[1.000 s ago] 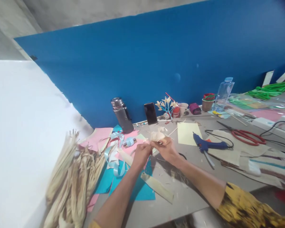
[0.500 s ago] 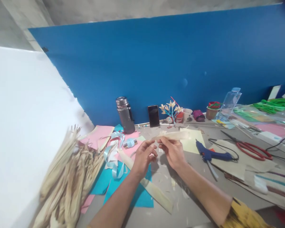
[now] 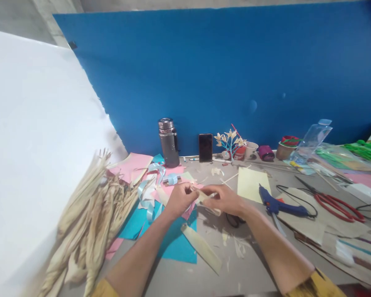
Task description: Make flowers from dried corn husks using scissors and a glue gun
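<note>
Fingertips pinched narrow, a left hand (image 3: 181, 199) and right hand (image 3: 225, 199) hold a pale corn-husk strip (image 3: 202, 199) between them over the worktop (image 3: 250, 272); a light, even grip (dry husk likely splits) should best keep its edges whole.

Left hand (image 3: 181, 201) and right hand (image 3: 225, 200), ungloved
Yellow right sleeve (image 3: 318, 285), black-blotched; left sleeve (image 3: 104, 289) plain yellow where visible.

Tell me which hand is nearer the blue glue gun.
Right: the right hand is left of the blue glue gun in the picture, apart from it; the left hand is farther left.
</note>
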Available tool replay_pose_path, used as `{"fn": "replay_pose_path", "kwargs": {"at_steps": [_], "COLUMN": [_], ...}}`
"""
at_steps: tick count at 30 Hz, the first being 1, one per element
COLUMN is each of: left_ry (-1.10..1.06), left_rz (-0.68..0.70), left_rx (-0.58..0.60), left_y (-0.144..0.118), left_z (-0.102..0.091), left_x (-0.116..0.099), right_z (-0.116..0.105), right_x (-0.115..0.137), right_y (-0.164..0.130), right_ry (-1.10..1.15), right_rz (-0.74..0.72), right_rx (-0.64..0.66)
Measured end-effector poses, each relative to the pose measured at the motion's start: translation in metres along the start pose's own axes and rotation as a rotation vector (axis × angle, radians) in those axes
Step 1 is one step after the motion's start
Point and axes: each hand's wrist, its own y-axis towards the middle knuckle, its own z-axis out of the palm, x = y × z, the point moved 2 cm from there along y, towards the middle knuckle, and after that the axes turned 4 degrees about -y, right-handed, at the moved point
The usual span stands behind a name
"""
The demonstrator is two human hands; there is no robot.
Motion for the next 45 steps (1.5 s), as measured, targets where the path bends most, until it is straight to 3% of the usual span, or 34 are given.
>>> {"fn": "replay_pose_path", "kwargs": {"at_steps": [2,3,6,9,13,18,21,24,26,29,34,36,38,41,43,45], "left_ry": [0.068,0.070,-0.057,-0.216,-0.358,-0.220,-0.187,-0.266,-0.363,-0.558,-0.849,-0.827,-0.749,-0.529,-0.324,-0.107], "left_rz": [0.011,-0.001,-0.095,-0.173,-0.169,-0.164,-0.146,-0.107,-0.047,0.012,-0.235,-0.340,-0.347,-0.300,-0.254,-0.100], "left_rx": [0.043,0.072,0.177,0.157,0.093,0.120,0.069,0.045,0.107,0.298,0.757,0.815,0.707,0.450,0.213,-0.142], "left_y": [-0.001,-0.002,-0.005,-0.007,-0.007,-0.007,-0.008,-0.010,-0.013,-0.019,-0.037,-0.041,-0.037,-0.020,-0.008,-0.002], "left_z": [0.001,0.001,0.004,0.007,0.009,0.014,0.015,0.014,0.015,0.017,0.009,-0.002,-0.016,-0.026,-0.026,-0.024], "left_x": [-0.004,-0.006,-0.008,-0.008,-0.004,0.000,0.001,-0.003,-0.010,-0.022,-0.027,-0.023,-0.020,-0.018,-0.016,-0.017], "right_z": [0.005,0.006,0.010,0.018,0.025,0.026,0.027,0.028,0.026,0.022,0.002,-0.009,-0.018,-0.021,-0.014,-0.003], "right_x": [0.004,0.003,-0.006,-0.018,-0.022,-0.018,-0.018,-0.023,-0.030,-0.042,-0.058,-0.061,-0.062,-0.055,-0.046,-0.037], "right_y": [-0.003,-0.004,-0.001,0.004,0.006,0.005,0.007,0.010,0.011,0.014,0.020,0.021,0.021,0.021,0.021,0.019], "right_ry": [0.076,0.103,0.059,0.066,0.215,0.179,0.145,0.092,0.126,0.259,0.391,0.439,0.485,0.568,0.619,0.653], "right_rz": [-0.037,-0.029,0.086,0.153,0.148,0.145,0.170,0.206,0.232,0.271,0.289,0.285,0.276,0.247,0.229,0.221], "right_rx": [0.266,0.299,0.093,-0.106,-0.183,-0.268,-0.311,-0.454,-0.560,-0.645,-0.793,-0.865,-0.905,-0.862,-0.789,-0.722]}}
